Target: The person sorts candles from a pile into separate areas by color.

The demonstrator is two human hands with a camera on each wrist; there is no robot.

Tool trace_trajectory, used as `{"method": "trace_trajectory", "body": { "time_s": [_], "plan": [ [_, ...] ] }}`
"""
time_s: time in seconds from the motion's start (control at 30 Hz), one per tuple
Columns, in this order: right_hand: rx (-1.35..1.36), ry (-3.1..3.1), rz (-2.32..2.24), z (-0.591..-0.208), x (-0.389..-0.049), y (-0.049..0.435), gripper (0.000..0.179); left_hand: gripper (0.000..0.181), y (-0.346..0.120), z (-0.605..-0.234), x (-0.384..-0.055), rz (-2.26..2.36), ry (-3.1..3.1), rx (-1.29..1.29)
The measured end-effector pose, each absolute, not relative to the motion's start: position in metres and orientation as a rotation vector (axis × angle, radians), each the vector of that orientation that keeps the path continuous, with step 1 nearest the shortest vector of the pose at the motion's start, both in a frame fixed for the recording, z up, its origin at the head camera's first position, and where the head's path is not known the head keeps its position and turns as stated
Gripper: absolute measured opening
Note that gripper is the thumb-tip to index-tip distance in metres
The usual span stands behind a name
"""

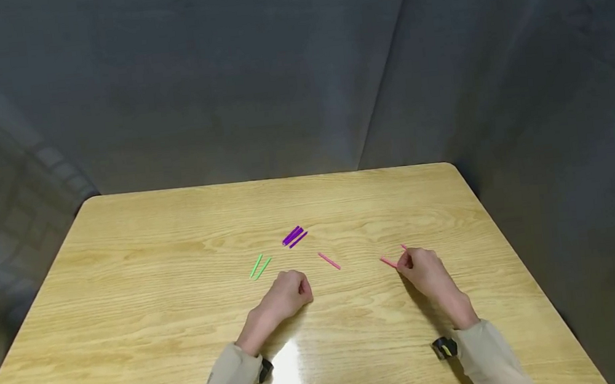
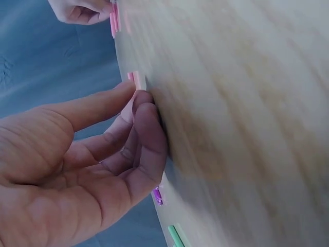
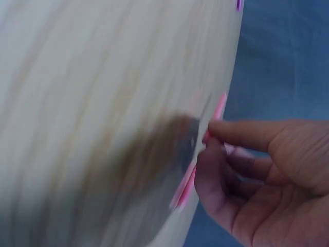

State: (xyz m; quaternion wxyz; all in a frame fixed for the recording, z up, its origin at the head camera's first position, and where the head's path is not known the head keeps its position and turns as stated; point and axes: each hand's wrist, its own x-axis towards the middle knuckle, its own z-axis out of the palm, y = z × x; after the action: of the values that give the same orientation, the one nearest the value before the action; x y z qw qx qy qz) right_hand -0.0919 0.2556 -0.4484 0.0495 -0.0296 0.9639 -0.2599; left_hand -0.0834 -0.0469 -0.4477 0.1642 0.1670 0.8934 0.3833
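My right hand point(image 1: 425, 272) is low at the right of the table, pinching a thin pink stick point(image 3: 218, 108) between thumb and fingertips. Just by those fingers is another pink stick point(image 3: 186, 189), partly hidden by them. Nearer the middle of the table, my left hand point(image 1: 286, 293) is at the tabletop with its fingers loosely curled. Nothing shows between its thumb and fingers in the left wrist view. A single pink stick point(image 1: 329, 261) lies a little beyond and to the right of this hand. Two green sticks point(image 1: 260, 267) lie to its upper left.
Several purple sticks point(image 1: 294, 236) are bunched farther back on the wooden table point(image 1: 177, 229). Dark grey curtains point(image 1: 219, 83) hang behind and at both sides of it. Each wrist wears a black device point(image 1: 444, 347) at the sleeve's end.
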Motion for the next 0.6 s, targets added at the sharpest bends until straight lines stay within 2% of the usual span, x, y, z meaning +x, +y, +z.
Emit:
{"method": "trace_trajectory", "body": {
  "time_s": [0.6],
  "plan": [
    [-0.390,2.788,-0.847,-0.449,-0.086,0.197,0.015,0.013,-0.042,-0.446,-0.082,1.056,2.587,0.495]
  ]
}}
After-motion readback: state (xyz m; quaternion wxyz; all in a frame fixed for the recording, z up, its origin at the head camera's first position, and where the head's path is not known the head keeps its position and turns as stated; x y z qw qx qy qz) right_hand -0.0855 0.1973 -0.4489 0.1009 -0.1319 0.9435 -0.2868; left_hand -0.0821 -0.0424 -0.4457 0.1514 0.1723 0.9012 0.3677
